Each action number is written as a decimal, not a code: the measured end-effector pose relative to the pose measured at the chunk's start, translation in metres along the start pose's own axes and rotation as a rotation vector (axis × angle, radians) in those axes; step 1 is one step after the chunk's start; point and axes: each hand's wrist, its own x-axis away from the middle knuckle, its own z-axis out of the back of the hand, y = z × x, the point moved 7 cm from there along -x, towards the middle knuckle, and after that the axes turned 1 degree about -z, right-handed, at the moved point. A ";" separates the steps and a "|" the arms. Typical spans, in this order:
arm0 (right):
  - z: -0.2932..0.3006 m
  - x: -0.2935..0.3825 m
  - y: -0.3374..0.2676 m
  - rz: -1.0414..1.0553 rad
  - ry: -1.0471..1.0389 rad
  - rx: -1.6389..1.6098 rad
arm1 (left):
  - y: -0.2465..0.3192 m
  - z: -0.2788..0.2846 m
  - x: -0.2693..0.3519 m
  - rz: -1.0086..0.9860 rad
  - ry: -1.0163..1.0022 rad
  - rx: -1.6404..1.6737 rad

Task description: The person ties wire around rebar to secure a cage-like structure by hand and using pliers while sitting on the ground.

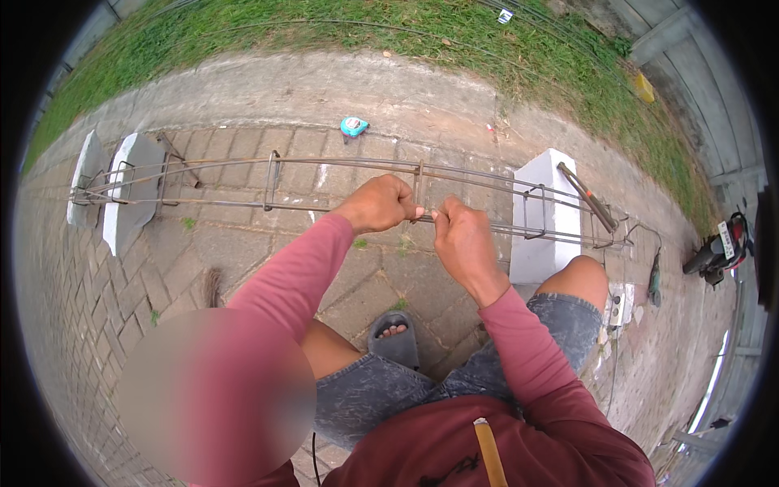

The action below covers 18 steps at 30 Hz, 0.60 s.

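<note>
A long rebar cage (pixel 341 163) of thin steel bars and rectangular stirrups lies across in front of me, raised on white blocks. My left hand (pixel 383 204) reaches over its near bars, thumb and fingers pinched just left of a middle stirrup (pixel 419 182). Just right of that stirrup, my right hand (pixel 462 234) pinches at the same near bars, its thumb close to my left thumb. Whether a tie wire is between the fingertips is too small to tell. A white block (pixel 551 255) supports the cage's right end; two more white blocks (pixel 129 210) (pixel 85 182) stand under the left end.
A teal tape measure (pixel 353 126) lies beyond the cage. A long-handled metal tool (pixel 589 198) rests across its right end. A wire bundle (pixel 212 287) lies at left on the pavers; a socket box (pixel 617 309) sits right of my knee. A motorbike (pixel 721 246) stands farther right.
</note>
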 end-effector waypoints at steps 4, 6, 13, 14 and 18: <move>-0.023 0.012 0.006 0.025 -0.129 0.000 | 0.000 0.000 0.000 -0.041 0.008 -0.031; -0.043 0.025 0.010 -0.358 -0.462 -0.497 | 0.000 0.000 0.000 -0.038 0.000 -0.022; 0.067 -0.021 0.067 -0.140 -0.079 -0.027 | -0.015 -0.001 -0.001 -0.021 -0.026 -0.032; 0.099 -0.030 0.091 -0.082 0.081 0.126 | -0.009 -0.002 -0.002 -0.054 -0.036 -0.027; 0.195 -0.048 0.196 -0.315 0.256 0.830 | 0.002 -0.006 -0.008 -0.054 -0.046 -0.044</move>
